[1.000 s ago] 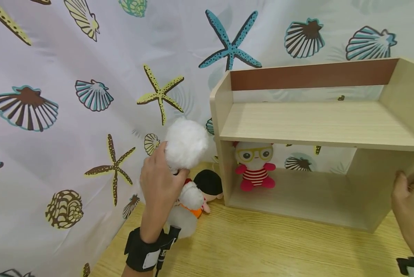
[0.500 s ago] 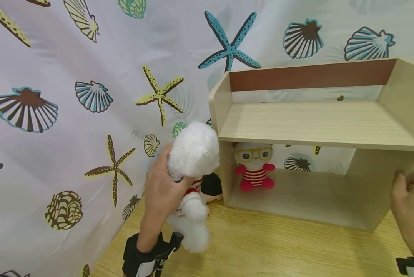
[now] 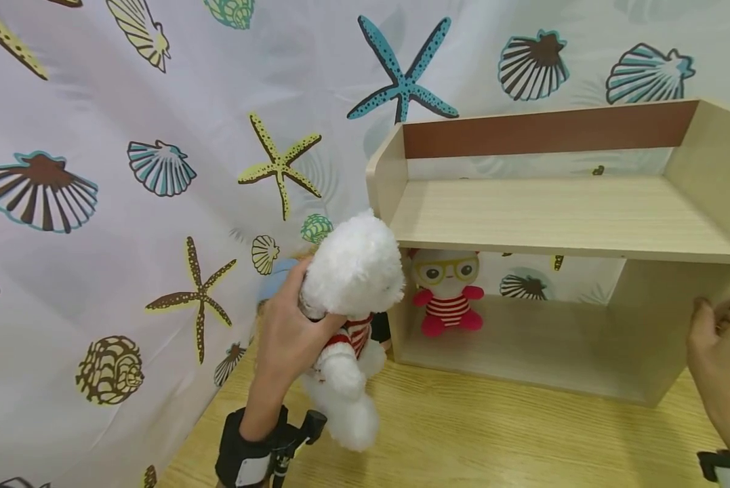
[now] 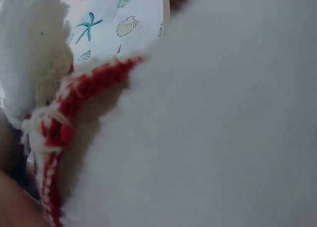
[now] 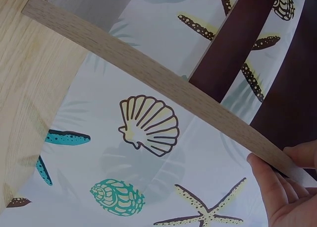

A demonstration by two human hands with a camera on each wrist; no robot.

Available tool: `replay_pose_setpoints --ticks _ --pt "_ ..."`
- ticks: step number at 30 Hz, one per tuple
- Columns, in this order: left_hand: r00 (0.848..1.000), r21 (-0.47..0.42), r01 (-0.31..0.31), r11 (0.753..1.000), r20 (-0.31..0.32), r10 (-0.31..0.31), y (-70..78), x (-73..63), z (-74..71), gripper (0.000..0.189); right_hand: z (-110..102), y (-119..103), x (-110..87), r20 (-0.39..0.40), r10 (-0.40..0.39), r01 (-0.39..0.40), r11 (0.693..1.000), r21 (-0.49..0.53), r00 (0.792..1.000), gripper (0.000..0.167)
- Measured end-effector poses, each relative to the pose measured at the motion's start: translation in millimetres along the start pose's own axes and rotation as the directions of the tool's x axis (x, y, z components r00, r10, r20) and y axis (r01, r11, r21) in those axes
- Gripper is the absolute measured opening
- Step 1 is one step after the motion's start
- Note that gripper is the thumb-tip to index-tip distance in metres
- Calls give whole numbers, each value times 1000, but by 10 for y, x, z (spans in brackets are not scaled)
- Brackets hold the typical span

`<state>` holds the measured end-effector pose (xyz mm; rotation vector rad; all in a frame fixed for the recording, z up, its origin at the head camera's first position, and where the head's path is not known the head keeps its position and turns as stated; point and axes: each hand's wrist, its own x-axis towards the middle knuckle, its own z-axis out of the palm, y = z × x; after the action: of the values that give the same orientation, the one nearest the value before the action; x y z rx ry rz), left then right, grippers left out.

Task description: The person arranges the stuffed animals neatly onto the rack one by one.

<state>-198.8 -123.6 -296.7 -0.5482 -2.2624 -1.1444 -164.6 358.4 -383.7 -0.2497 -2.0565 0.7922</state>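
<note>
A person's left hand [image 3: 288,332] grips a white plush dog [image 3: 352,318] by the back of its neck, holding it upright in the air above the wooden surface [image 3: 493,434], just beside the left side panel of a two-tier wooden shelf [image 3: 560,217]. The toy wears a red-and-white striped knit top, and its fluffy head is level with the shelf's upper board. In the left wrist view, white fur and the red knit trim [image 4: 64,113] fill almost the whole frame.

The right hand [image 3: 721,369] is at the shelf's right end, its fingers curled around the edge of the side panel; the right wrist view shows fingertips [image 5: 270,187] on the thin wooden edge.

Inside the lower compartment, at its left end, stands a small doll with yellow glasses and a red striped body [image 3: 449,291]. A white curtain printed with shells and starfish [image 3: 127,169] hangs behind.
</note>
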Motion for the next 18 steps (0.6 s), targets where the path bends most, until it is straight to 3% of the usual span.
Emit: replay_pose_setpoints --ticks 4,8,18 --pt "998 -126 -2 992 68 10 -50 23 33 69 -6 6 11 -8 -15 15 1000 3 1000 30" --pt "990 -252 -8 968 134 43 -125 65 111 67 -12 7 29 -3 -6 6 1000 -2 1000 32" --pt "968 -423 15 906 234 93 -238 149 454 68 -12 -5 19 -12 -3 3 1000 -14 1000 29"
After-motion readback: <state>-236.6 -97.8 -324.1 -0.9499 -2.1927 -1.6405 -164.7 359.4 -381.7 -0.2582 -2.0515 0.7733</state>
